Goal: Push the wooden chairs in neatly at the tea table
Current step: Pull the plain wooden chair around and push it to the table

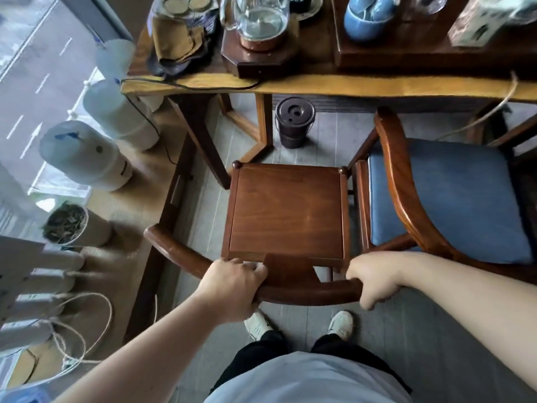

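Head view: both hands, left (232, 289) and right (374, 282), grip the wooden chair's (286, 210) backrest.

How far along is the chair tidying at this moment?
Nothing looks finished. In hand: the left hand and right hand both grip the back rail of the bare wooden chair, whose seat sits wholly clear of the tea table. Left: the blue-cushioned chair beside it also stands out from the table.

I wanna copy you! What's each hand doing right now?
Left hand: closed around the wooden chair's curved back rail.
Right hand: closed around the same rail, on its right side.
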